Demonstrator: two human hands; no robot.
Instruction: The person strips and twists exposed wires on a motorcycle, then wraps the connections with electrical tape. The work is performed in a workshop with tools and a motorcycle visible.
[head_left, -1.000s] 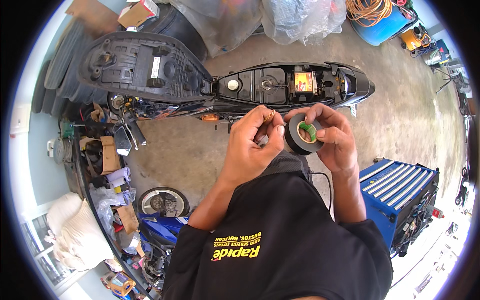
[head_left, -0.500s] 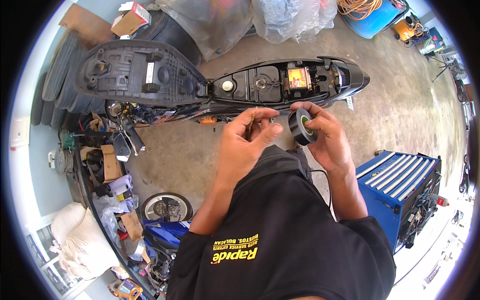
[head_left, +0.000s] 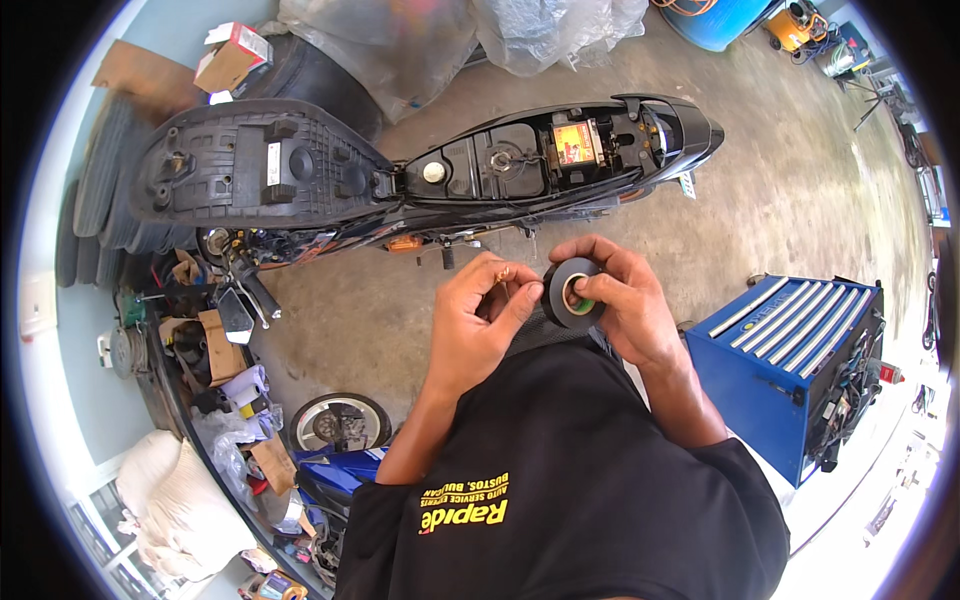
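Note:
My right hand (head_left: 625, 300) grips a roll of black electrical tape (head_left: 566, 285) with a green inner core, its thumb in the hole. Just left of it, my left hand (head_left: 478, 320) has its fingers curled and pinched, with a small gold-coloured piece (head_left: 505, 272) among them, and its thumb tip is at the roll's edge. Beyond both hands lies a black motorcycle (head_left: 465, 160), its seat (head_left: 320, 160) flipped over to the left, showing the tank and a battery (head_left: 577, 144) in the opened body.
A blue tool chest (head_left: 750, 400) stands at my right. At left are stacked tyres (head_left: 100, 190), cardboard boxes (head_left: 225, 345) and white sacks (head_left: 185, 505). A blue motorcycle (head_left: 340, 470) is at lower left. Plastic-covered items (head_left: 400, 50), a blue drum (head_left: 715, 25) and an orange compressor (head_left: 795, 30) line the back.
The view has shifted, moving the motorcycle left. Both hands sit lower in view; the tape roll faces up again after tilting, and my left fingers have drawn back in beside it.

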